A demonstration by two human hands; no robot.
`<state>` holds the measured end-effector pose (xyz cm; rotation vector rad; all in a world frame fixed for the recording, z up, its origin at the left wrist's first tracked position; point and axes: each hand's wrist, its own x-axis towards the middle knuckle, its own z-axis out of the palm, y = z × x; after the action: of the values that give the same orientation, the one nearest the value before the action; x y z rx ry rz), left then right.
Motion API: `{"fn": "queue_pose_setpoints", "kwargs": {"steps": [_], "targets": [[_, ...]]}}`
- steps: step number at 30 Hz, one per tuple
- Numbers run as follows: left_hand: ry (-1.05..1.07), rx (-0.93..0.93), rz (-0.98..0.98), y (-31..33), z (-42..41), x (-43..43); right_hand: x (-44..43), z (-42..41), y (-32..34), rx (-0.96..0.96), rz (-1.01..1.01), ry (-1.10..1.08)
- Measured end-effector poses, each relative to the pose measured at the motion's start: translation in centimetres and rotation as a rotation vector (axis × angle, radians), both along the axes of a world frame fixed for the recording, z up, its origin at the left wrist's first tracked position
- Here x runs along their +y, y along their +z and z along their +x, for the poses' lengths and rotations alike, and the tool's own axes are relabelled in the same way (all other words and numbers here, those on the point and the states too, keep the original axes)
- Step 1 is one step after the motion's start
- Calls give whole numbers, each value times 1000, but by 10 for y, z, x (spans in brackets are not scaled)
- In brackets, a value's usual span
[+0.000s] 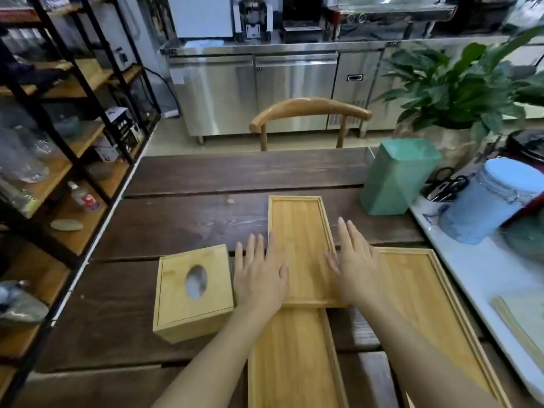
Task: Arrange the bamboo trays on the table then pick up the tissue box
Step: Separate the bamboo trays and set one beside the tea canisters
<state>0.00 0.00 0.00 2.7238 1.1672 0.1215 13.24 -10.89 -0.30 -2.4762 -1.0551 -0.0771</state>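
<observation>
Three bamboo trays lie on the dark wooden table (182, 225). A narrow tray (300, 231) points away from me, its near end resting over a second narrow tray (291, 363) closer to me. A wider tray (424, 304) lies to the right, partly under my right forearm. My left hand (260, 275) lies flat with fingers spread at the far tray's left edge. My right hand (353, 260) lies flat at its right edge. The bamboo tissue box (191, 293), with an oval opening on top, stands just left of my left hand, untouched.
A green canister (397, 178) stands at the table's back right. A white side surface (482, 269) holds a blue lidded jar (491, 201) and scissors (447, 187). A wooden chair (309, 113) faces me, a potted plant (459, 83) at right, black shelving (59, 142) at left.
</observation>
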Motion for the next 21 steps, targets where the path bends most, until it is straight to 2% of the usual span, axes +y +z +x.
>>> {"fn": "queue_pose_setpoints", "kwargs": {"steps": [3,6,9,13,17,21], "targets": [[42,-21,-237,-10,6,-7,0,1,-11,179,-55,-66],[114,-122,-451,-18,8,-16,-3,-4,-16,437,-55,-68],[218,-327,-579,-22,10,-17,-3,-11,-16,618,9,-66],[396,-558,-911,-14,13,-12,11,-17,-5,906,235,-243],[462,-653,-1023,-1,8,-7,17,-14,3,984,311,-411],[539,-706,-1052,11,6,-13,10,-16,10,927,323,-446]]}}
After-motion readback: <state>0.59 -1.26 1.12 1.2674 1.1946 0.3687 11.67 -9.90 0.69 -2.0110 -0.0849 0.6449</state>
